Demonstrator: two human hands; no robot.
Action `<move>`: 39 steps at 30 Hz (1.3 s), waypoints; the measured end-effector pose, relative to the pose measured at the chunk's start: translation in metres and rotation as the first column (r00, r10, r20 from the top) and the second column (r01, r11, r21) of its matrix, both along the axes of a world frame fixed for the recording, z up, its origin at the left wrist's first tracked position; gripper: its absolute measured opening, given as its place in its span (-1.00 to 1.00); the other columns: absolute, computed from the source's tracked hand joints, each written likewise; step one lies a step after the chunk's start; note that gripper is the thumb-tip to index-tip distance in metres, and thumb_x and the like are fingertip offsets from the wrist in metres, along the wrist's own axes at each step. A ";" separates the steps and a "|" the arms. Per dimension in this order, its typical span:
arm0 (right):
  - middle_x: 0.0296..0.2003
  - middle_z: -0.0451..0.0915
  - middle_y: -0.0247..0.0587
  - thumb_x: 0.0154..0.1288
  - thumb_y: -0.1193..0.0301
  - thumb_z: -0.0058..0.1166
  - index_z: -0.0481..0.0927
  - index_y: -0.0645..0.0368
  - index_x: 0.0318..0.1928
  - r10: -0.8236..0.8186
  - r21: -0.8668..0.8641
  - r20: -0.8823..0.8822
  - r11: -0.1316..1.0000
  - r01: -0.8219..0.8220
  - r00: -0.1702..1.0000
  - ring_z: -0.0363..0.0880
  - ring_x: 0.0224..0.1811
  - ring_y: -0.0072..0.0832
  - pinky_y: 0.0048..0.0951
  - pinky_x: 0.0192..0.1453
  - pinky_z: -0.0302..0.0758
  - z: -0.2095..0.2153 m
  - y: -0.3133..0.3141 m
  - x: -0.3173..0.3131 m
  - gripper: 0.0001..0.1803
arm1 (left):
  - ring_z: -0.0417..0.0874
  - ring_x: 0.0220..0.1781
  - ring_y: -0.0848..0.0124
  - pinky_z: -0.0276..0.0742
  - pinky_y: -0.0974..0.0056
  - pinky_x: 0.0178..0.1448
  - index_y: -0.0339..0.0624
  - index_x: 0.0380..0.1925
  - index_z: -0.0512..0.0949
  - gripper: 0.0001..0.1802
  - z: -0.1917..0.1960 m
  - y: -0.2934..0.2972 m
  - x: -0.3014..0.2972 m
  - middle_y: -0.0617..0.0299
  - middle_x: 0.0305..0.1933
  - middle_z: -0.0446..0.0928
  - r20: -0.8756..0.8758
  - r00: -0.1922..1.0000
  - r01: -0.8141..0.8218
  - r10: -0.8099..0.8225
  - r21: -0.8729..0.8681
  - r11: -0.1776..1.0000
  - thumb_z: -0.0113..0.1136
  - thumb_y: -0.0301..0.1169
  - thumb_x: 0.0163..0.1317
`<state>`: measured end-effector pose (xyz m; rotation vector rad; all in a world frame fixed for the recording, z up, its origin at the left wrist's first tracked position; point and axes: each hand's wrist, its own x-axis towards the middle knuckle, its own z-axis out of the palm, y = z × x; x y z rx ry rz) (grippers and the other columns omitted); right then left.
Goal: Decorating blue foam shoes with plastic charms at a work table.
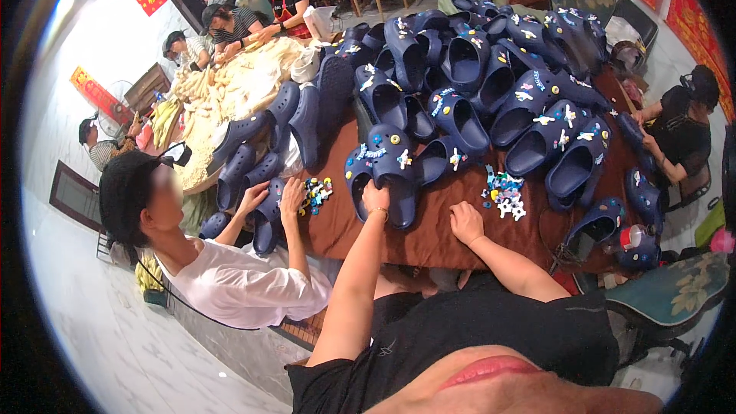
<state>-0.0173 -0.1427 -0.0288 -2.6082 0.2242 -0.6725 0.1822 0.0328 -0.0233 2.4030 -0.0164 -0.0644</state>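
Note:
My left hand (376,198) is closed on the rims of a pair of navy clogs, where the left clog (357,176) and the right clog (401,198) meet. Both stand side by side on the brown cloth with their openings toward me, decorated with small charms, among them a yellow ring. My right hand (465,222) rests on the cloth with nothing in it, its fingers loosely apart. Just beyond it lies a small heap of white, blue and black charms (506,193). More decorated navy clogs (452,119) stand directly behind the pair.
A large pile of navy clogs (464,57) covers the table's far side. At my left, a co-worker in a white shirt (238,280) handles plain clogs beside colourful charms (315,195). Another person (682,130) works at the right. Farther back, people sit around pale corn-like produce (238,80).

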 end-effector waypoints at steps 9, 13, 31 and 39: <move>-0.40 0.38 -0.14 -0.03 0.43 -0.01 0.43 0.13 -0.34 -0.013 -0.005 0.026 1.000 0.013 1.000 0.41 -0.28 -0.20 -0.26 -0.23 0.38 -0.001 0.000 -0.002 -0.83 | 0.51 -0.09 0.10 0.35 0.23 0.00 -0.22 -0.15 0.48 -0.60 0.001 0.003 -0.008 -0.05 -0.17 0.52 0.019 0.999 -0.027 0.033 -0.253 0.967 0.02 -0.42 -0.09; -0.40 0.38 -0.14 -0.03 0.44 0.00 0.42 0.14 -0.34 0.008 0.001 0.021 1.000 -0.008 1.000 0.41 -0.29 -0.20 -0.26 -0.24 0.38 0.000 0.005 -0.001 -0.83 | 0.54 -0.12 0.14 0.38 0.24 -0.05 -0.12 -0.18 0.52 -0.66 -0.007 0.013 -0.009 0.01 -0.22 0.54 0.048 0.989 -0.115 0.142 -0.361 0.925 0.11 -0.34 -0.03; -0.38 0.38 -0.15 -0.05 0.47 0.02 0.44 0.17 -0.33 -0.021 0.005 0.007 1.000 0.021 1.000 0.41 -0.27 -0.23 -0.27 -0.24 0.39 -0.008 -0.003 -0.003 -0.81 | 0.49 -0.06 0.18 0.31 0.25 0.07 -0.29 -0.07 0.43 -0.52 0.044 0.034 -0.108 -0.03 -0.13 0.48 0.349 0.933 0.240 -0.084 -0.435 0.868 -0.12 -0.66 -0.12; -0.41 0.35 -0.11 0.02 0.44 -0.03 0.41 0.21 -0.36 0.008 0.001 -0.035 1.000 -0.008 0.999 0.41 -0.31 -0.20 -0.25 -0.26 0.42 0.000 0.003 -0.002 -0.85 | 0.42 0.03 0.12 0.24 0.20 0.15 -0.20 -0.04 0.42 -0.47 0.143 -0.081 -0.088 -0.04 -0.06 0.44 0.397 0.807 0.562 -0.438 -0.285 0.777 -0.16 -0.65 -0.13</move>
